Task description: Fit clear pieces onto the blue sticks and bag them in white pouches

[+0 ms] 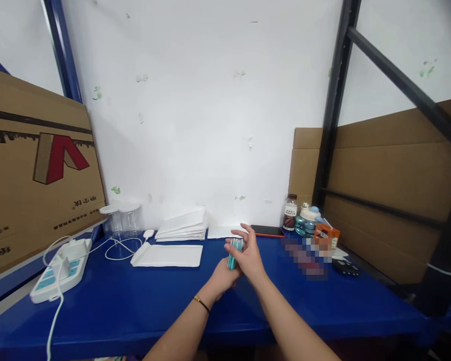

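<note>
Teal bundle (232,262) is sitting between two bare hands, nearer the person than the white envelope stack (182,224) and right of it. The left hand (223,279) is closing around its lower end; the right hand (250,254) is bending thumb and fingers around its top. A flat white mailer (169,255) is lying just in front of the stack; a dark phone (267,230) is resting well to its right. Small and probably light, the bundle is looking smooth, perhaps slippery, its stiffness unclear; its lower sides are seemingly offering the surest hold.
</note>
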Demonstrator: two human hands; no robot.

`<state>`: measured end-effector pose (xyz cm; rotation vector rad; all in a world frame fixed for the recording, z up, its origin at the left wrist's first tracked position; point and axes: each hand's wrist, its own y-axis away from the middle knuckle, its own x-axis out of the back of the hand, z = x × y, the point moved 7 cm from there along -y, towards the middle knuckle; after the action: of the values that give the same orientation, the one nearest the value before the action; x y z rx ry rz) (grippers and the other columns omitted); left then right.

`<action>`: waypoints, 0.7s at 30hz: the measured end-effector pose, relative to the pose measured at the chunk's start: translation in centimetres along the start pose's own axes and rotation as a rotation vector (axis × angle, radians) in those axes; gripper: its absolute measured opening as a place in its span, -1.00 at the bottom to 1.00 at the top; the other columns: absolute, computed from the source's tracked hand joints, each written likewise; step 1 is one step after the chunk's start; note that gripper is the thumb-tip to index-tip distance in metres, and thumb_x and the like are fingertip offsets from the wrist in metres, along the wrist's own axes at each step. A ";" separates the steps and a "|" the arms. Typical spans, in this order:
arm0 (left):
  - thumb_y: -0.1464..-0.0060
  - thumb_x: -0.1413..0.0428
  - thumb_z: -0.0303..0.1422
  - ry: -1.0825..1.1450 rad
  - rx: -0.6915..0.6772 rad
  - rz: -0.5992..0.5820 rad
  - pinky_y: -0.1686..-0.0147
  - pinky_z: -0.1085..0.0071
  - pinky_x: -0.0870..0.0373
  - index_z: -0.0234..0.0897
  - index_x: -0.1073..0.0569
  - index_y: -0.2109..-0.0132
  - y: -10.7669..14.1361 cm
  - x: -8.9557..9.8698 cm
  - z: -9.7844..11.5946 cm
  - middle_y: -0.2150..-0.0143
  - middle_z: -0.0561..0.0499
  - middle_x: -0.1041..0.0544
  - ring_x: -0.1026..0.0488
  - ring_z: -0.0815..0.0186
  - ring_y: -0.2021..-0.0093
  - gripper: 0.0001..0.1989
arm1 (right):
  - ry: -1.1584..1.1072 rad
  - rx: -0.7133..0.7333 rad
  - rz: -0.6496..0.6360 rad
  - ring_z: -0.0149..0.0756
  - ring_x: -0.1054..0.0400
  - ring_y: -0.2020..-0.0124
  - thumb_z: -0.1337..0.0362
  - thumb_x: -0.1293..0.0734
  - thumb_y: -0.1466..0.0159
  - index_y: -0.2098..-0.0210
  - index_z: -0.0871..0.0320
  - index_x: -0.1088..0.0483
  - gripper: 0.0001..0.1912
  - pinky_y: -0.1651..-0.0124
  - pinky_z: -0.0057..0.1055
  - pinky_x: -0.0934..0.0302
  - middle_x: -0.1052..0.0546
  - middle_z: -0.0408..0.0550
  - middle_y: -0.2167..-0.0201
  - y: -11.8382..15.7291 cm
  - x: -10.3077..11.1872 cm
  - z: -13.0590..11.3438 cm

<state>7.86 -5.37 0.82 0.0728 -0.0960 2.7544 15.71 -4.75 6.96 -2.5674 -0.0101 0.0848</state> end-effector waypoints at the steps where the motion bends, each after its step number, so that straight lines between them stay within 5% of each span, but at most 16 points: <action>1: 0.15 -0.14 -0.35 0.055 0.056 -0.086 0.63 0.56 -0.05 -0.33 -0.35 0.35 0.3 -0.6 -0.2 0.71 0.28 -0.09 0.01 0.58 0.70 -0.82 | -0.078 -0.075 -0.090 -0.25 -0.34 0.14 0.20 -0.43 0.01 -0.02 0.05 -0.19 -0.38 0.13 -0.33 -0.24 -0.40 -0.01 0.06 0.4 -0.3 0.1; 4: 0.24 -0.21 -0.36 0.136 0.222 -0.392 0.65 0.58 0.00 -0.34 -0.36 0.36 2.1 -2.9 -0.7 0.72 0.32 0.01 0.11 0.63 0.72 -0.76 | -0.160 -0.326 -0.524 -0.15 -0.34 0.12 0.18 -0.44 0.02 0.23 0.17 -0.40 -0.63 0.07 -0.25 -0.21 -0.48 0.06 0.17 3.1 -2.5 0.0; 6: 0.28 -0.24 -0.35 0.088 0.177 -0.445 0.58 0.55 -0.15 -0.33 -0.38 0.22 3.0 -2.9 -0.1 0.65 0.25 -0.20 -0.10 0.58 0.67 -0.61 | -0.214 -0.375 -0.559 -0.14 -0.35 0.14 0.12 -0.38 -0.06 0.44 0.20 -0.42 -0.75 0.04 -0.22 -0.18 -0.50 0.07 0.25 4.3 -2.5 -0.4; 8: 0.32 -0.28 -0.31 -0.088 0.008 -0.374 0.36 0.42 -0.32 -0.25 -0.33 0.04 3.3 -1.3 1.2 0.39 0.09 -0.42 -0.35 0.42 0.44 -0.40 | -0.305 -0.361 -0.414 -0.18 -0.37 0.22 0.06 -0.33 -0.11 0.55 0.19 -0.35 -0.69 0.07 -0.23 -0.18 -0.51 0.03 0.38 4.2 -1.3 -0.6; 10: 0.31 -0.27 -0.24 -0.417 -0.127 -0.233 0.07 0.27 -0.27 -0.22 -0.29 -0.04 3.2 1.6 2.2 0.06 -0.06 -0.41 -0.36 0.22 0.10 -0.32 | -0.378 -0.339 -0.240 -0.28 -0.36 0.41 0.01 -0.29 -0.13 0.56 0.16 -0.28 -0.65 0.18 -0.28 -0.22 -0.43 -0.09 0.60 3.7 0.5 0.0; 11: 0.24 -0.23 -0.19 -0.607 -0.137 -0.072 -0.02 0.21 -0.20 -0.23 -0.31 -0.04 3.0 4.0 2.4 -0.04 -0.11 -0.35 -0.29 0.14 -0.02 -0.37 | -0.388 -0.328 -0.163 -0.34 -0.31 0.53 -0.01 -0.28 -0.14 0.53 0.16 -0.27 -0.65 0.28 -0.32 -0.23 -0.34 -0.17 0.68 3.5 1.4 0.6; 15: 0.16 -0.13 -0.07 -1.188 0.149 0.345 -0.14 -0.12 0.20 -0.19 -0.12 -0.21 3.0 12.5 1.4 -0.30 -0.14 0.01 0.21 -0.14 -0.28 -0.21 | -0.273 -0.319 -0.003 -0.53 0.02 0.74 0.01 -0.32 -0.10 0.32 0.14 -0.31 -0.68 0.60 -0.52 0.00 -0.09 -0.35 0.75 3.2 4.3 3.2; 18: 0.10 0.00 0.07 -1.245 0.313 0.235 -0.09 -0.22 0.19 -0.10 -0.07 -0.24 3.7 14.3 -0.6 -0.31 -0.10 0.00 0.24 -0.20 -0.27 -0.22 | -0.242 -0.346 0.027 -0.55 0.07 0.74 0.03 -0.35 -0.07 0.29 0.16 -0.32 -0.64 0.64 -0.54 0.11 -0.05 -0.36 0.75 3.7 5.0 4.7; 21: 0.01 0.10 0.08 -1.212 0.233 0.166 -0.09 -0.05 0.01 -0.07 -0.07 -0.24 5.0 13.5 -0.7 -0.24 -0.10 -0.15 0.04 -0.06 -0.25 -0.30 | -0.274 -0.352 0.031 -0.56 0.11 0.75 0.01 -0.34 -0.08 0.25 0.17 -0.31 -0.62 0.65 -0.54 0.16 -0.05 -0.36 0.75 4.0 5.0 4.8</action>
<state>-6.58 -4.87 0.74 1.8075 -0.0950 2.4275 20.33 -5.36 0.53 -2.8843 -0.0975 0.4856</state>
